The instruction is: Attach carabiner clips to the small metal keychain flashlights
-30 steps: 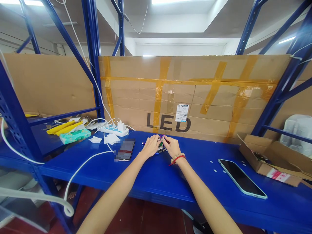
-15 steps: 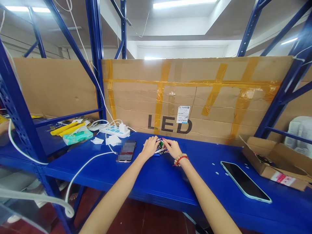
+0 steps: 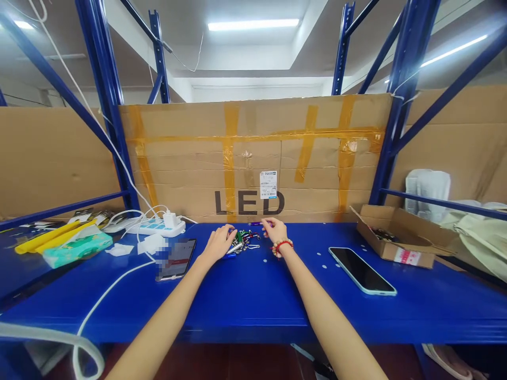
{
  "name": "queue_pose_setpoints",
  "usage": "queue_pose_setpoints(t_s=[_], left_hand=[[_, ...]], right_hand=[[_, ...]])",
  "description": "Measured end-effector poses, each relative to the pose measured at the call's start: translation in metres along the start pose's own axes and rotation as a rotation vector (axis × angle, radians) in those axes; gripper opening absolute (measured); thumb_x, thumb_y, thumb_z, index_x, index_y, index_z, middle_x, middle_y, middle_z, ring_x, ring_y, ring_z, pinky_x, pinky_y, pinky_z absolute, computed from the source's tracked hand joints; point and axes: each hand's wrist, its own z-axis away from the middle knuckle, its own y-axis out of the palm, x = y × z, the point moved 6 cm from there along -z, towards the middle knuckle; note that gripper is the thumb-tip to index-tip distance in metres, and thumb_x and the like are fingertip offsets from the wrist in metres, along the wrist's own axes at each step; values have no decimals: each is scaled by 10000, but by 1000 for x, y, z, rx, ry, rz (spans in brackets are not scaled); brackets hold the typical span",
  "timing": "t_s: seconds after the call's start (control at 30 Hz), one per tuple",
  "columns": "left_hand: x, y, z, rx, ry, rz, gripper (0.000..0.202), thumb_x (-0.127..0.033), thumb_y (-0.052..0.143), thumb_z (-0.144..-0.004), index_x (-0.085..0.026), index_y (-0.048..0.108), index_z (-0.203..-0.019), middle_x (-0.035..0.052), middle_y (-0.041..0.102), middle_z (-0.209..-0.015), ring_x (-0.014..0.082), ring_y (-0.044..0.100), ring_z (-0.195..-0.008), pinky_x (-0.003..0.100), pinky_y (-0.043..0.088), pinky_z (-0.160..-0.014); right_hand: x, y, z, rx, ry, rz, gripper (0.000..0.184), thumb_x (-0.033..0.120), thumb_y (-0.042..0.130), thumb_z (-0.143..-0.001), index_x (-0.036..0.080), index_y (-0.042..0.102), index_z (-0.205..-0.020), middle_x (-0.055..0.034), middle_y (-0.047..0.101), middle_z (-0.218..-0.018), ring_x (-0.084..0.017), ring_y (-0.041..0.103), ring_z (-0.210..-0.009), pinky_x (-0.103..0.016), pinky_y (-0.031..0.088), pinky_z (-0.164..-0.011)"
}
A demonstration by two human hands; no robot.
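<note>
On the surface [image 3: 253, 295], the right hand [image 3: 276, 231] had parted a tightly pinched purple stick [image 3: 254, 224] from the pile [image 3: 244, 240]; left hand's [image 3: 218, 243] grip unclear.

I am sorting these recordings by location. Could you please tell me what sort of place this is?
Probably a storeroom or workshop: a blue metal shelf serves as workbench, taped cardboard marked LED stands behind it, and an open box sits on its right.
</note>
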Motion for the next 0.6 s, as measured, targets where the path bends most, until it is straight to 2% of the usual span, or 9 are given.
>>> queue_pose_setpoints(t_s=[0.1,0.23,0.4,0.53,0.6], left_hand=[[8,-3,1,-12,-57,-20,349,-382,274,-930,-185,549,-1019,78,646,-939,253,559,-931,386,370,-824],[16,-4,6,-8,-112,-31,400,-361,208,-945,-190,568,-907,67,651,-961,240,560,-951,382,355,-850],[21,-3,14,-2,-164,-36,430,-336,170,-960,-180,568,-911,65,645,-971,224,560,-967,384,359,-864],[19,-1,16,21,-158,-47,350,-375,336,-939,-139,595,-929,64,634,-948,192,568,-931,399,384,-873],[18,-2,16,15,-154,-49,367,-389,343,-937,-133,605,-908,66,633,-935,191,563,-943,407,381,-887]], right_hand=[[-30,-34,-15,-167,130,45,272,349,464,-918,127,558,-1044,-36,601,-889,-91,582,-692,-240,516,-613],[-60,-60,-22,-263,224,159,279,349,474,-912,136,552,-1074,-51,592,-967,-119,588,-782,-282,520,-682],[-72,-69,-20,-297,221,367,289,345,480,-910,138,538,-1104,-60,582,-1006,-123,585,-809,-290,516,-698],[-68,-70,-21,-284,175,558,286,358,470,-913,139,545,-1080,-56,587,-979,-117,581,-788,-286,512,-693],[-64,-71,-21,-283,134,664,295,371,475,-906,140,546,-1076,-59,582,-991,-126,575,-812,-303,505,-716]])
